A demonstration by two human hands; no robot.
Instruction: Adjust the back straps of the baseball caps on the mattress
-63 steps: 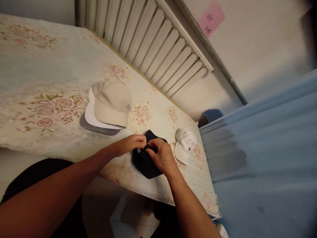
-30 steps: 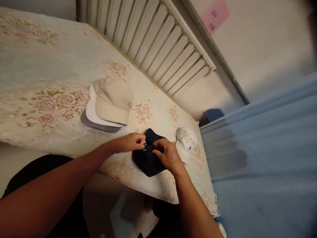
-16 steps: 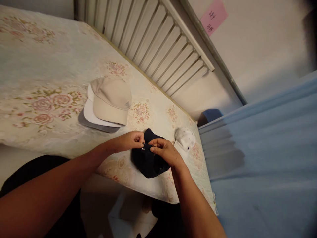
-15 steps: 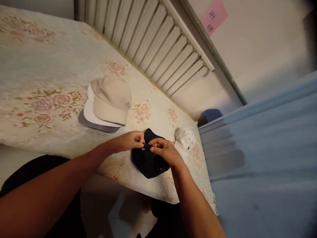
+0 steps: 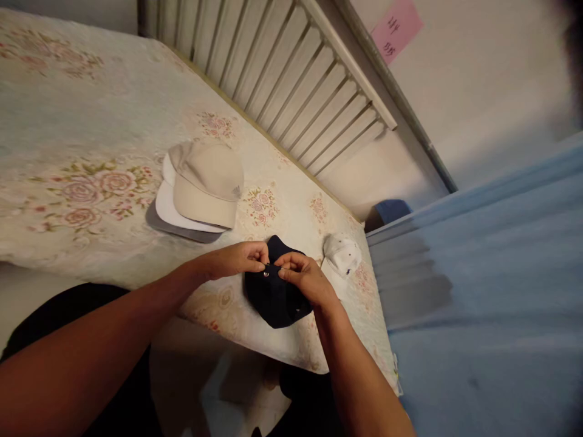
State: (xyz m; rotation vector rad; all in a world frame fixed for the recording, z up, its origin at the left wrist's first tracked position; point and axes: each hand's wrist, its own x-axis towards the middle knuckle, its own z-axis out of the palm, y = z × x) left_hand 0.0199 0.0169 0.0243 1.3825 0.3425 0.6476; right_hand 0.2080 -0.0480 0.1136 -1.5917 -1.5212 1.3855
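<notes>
A black baseball cap (image 5: 274, 303) lies near the front edge of the flowered cover, its brim pointing away from me. My left hand (image 5: 243, 260) pinches the strap at the cap's near opening, close to a small shiny metal piece. Just to the right, my right hand (image 5: 306, 276) pinches the same strap between thumb and fingers. The fingertips of both hands are a short way apart. Part of the brim and the strap are hidden behind my fingers.
A beige cap (image 5: 207, 188) rests on stacked white and grey caps at the left. A white cap (image 5: 341, 255) sits to the right. Metal railing (image 5: 273, 79) lines the back, a blue curtain (image 5: 483, 291) hangs at the right, and a pink note (image 5: 397, 29) is on the wall.
Both hands keep their pinch on the black cap with barely any movement. The whole view has shifted very slightly.
</notes>
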